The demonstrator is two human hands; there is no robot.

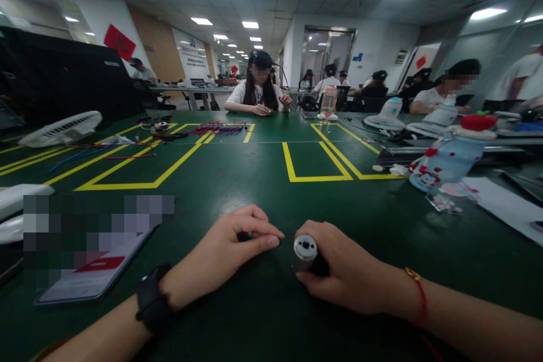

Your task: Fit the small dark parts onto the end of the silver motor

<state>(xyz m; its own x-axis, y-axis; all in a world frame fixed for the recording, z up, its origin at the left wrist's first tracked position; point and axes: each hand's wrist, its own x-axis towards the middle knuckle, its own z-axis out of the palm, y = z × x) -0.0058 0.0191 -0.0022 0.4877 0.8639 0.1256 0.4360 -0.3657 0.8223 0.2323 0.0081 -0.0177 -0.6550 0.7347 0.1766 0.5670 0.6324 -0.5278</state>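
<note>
My right hand [343,268] is wrapped round a small silver cylindrical motor [304,250], which stands nearly upright. Its round end faces up, with a dark centre and small holes showing. Just left of it, apart from the motor, my left hand [241,240] has its thumb and fingers brought together in a pinch. Whatever lies between those fingertips, if anything, is too small or hidden to make out. Both hands are low over the green tabletop [237,181].
A phone [97,271] lies at left, partly blurred. Wires [220,129] lie in a bundle farther back. At right stand a blue bottle [449,158] and a sheet of paper [504,206]. White fans [384,116] are beyond. A person [258,87] sits opposite.
</note>
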